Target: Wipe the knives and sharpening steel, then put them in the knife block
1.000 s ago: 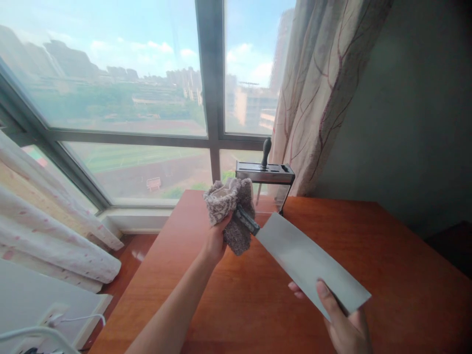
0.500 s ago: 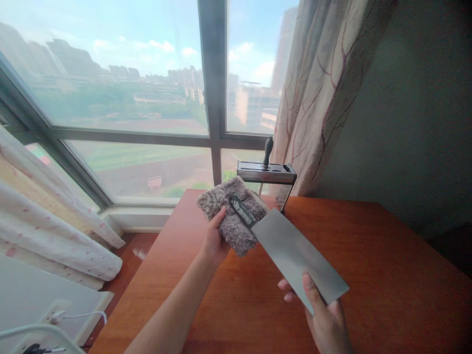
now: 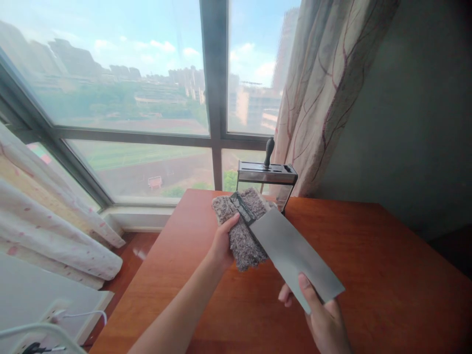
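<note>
I hold a kitchen cleaver with a broad grey blade [image 3: 297, 253] slanting down to the right. My right hand [image 3: 322, 307] grips the blade near its far end, thumb on top and fingers underneath. A fuzzy grey cloth [image 3: 247, 243] lies under and around the cleaver's dark handle [image 3: 242, 207]. My left hand [image 3: 223, 243] is closed on the cloth from the left, its thumb on top by the handle. Its other fingers are hidden beneath the cloth. Both hands are above the wooden table [image 3: 383, 255].
Behind the cloth stands a knife block [image 3: 267, 169] with clear sides and one dark-handled knife [image 3: 269, 150] in it. Tall windows [image 3: 136, 167] rise beyond the table, with curtains [image 3: 317, 93] on either side. A white cable [image 3: 84, 313] and wall sockets are at lower left.
My left hand and the cloth have shifted right and down, and the cloth has turned around the handle. The cleaver and my right hand have moved only slightly.
</note>
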